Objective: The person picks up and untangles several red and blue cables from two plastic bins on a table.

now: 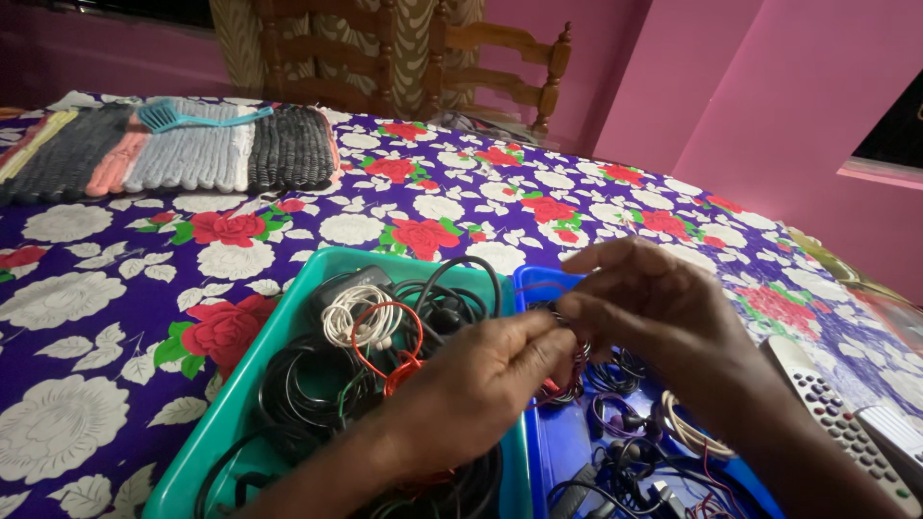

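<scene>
Head view: my two hands over two trays of cables.

My left hand (pixel 481 370) and right hand (pixel 654 303) both pinch one small dark coiled cable (pixel 569 332), fingers closed on it, above the seam between one teal tray (pixel 240 394) and one blue tray (pixel 558 452); two remotes (pixel 836 413) lie right.

Two trays sit side by side on the worktop (pixel 288 211), left tray (pixel 240 384) touching right tray (pixel 558 442), both full of cables. A remote (pixel 836 413) lies right of them. A mat (pixel 173 149) lies far behind, a brush (pixel 192 117) on it, chairs (pixel 404 48) beyond.
</scene>
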